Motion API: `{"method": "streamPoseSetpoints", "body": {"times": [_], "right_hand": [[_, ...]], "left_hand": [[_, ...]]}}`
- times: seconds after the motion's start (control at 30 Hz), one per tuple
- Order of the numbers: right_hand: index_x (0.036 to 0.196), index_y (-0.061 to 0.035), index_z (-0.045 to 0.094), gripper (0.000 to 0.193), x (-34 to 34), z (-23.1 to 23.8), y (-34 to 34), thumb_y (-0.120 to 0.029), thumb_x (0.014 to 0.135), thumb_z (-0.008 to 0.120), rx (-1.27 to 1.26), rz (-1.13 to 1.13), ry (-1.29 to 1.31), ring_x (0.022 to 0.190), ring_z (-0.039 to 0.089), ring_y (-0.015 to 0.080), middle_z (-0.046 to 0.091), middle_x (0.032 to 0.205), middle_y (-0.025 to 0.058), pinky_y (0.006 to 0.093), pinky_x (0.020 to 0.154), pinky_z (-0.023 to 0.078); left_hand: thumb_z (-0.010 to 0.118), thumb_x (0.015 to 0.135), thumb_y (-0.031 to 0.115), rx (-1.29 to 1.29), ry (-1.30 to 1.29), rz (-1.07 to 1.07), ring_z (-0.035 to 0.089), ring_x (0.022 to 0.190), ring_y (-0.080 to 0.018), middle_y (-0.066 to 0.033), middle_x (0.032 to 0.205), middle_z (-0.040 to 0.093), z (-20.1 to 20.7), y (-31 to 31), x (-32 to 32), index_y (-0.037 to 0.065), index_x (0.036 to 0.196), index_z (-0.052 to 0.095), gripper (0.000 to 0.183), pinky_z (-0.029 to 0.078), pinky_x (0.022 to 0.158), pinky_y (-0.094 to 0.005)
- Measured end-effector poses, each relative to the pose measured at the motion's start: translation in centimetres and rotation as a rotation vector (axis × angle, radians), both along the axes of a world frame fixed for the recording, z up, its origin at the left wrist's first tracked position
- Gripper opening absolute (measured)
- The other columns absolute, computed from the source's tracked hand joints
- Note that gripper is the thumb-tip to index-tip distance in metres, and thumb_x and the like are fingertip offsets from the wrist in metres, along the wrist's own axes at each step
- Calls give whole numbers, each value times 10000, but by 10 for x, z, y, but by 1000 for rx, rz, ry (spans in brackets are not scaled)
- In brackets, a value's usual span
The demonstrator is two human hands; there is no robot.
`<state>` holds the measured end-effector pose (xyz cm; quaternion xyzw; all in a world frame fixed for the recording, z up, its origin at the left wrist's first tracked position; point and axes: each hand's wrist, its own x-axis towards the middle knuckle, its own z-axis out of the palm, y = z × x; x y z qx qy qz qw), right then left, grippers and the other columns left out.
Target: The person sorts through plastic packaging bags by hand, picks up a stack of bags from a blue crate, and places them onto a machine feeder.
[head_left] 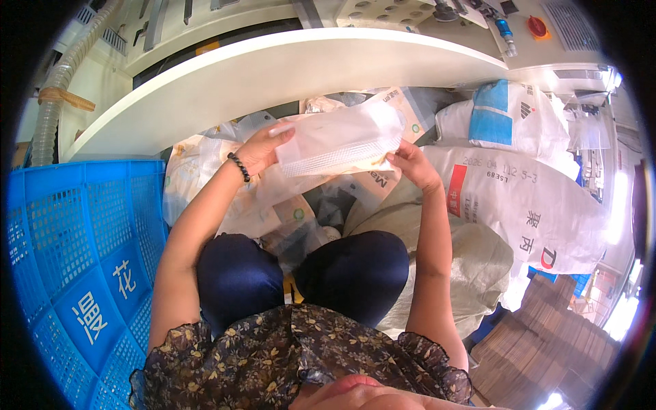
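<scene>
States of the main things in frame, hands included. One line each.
Translucent white plastic bag: held at both ends.
Left hand: gripping its left end.
Right hand: pinching its right end.
Printed translucent plastic packaging: heaped.
Blue latticed plastic crate: standing, contents not visible.
Red-marked white woven sack: bulging, lying down.
Brown flat cardboard sheets: stacked.
Red round machine knob: setting unclear.
Ribbed pale hose: brown tape wrapped around.
</scene>
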<state>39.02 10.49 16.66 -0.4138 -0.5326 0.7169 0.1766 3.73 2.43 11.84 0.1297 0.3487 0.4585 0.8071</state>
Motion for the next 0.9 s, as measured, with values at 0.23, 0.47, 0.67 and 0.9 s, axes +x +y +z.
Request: {"method": "streamPoseSetpoints", "body": {"times": [0.23, 0.47, 0.67, 0.9], "right_hand": [[1388, -44, 397, 684, -25, -32, 29, -216, 812, 726, 221, -28, -142, 936, 569, 152, 638, 1113, 88, 283, 835, 460], [991, -7, 685, 291, 29, -144, 6, -219, 796, 725, 247, 112, -644, 794, 622, 171, 687, 861, 61, 287, 751, 476], [1179, -142, 614, 312, 46, -77, 22, -260, 891, 633, -107, -438, 35, 838, 599, 146, 649, 948, 13, 297, 774, 458], [1299, -131, 475, 493, 16, -122, -17, -323, 880, 649, -140, -490, -239, 909, 534, 106, 590, 1057, -10, 318, 755, 425]], "left_hand": [[625, 887, 94, -8, 70, 267, 636, 999, -216, -100, 1072, 650, 2, -2, -29, 20, 1120, 584, 248, 542, 853, -372], [553, 933, 112, -144, 47, 313, 604, 1081, -241, -148, 1219, 594, -46, -28, -61, -25, 1219, 522, 319, 508, 924, -355], [540, 923, 48, -323, 190, 82, 625, 1046, -218, -128, 1153, 627, -102, -79, -96, -1, 1150, 560, 233, 531, 896, -344], [555, 941, 189, -359, 25, -121, 634, 1013, -227, -156, 1163, 620, -88, -78, -50, 71, 1155, 547, 245, 554, 810, -366]]}}
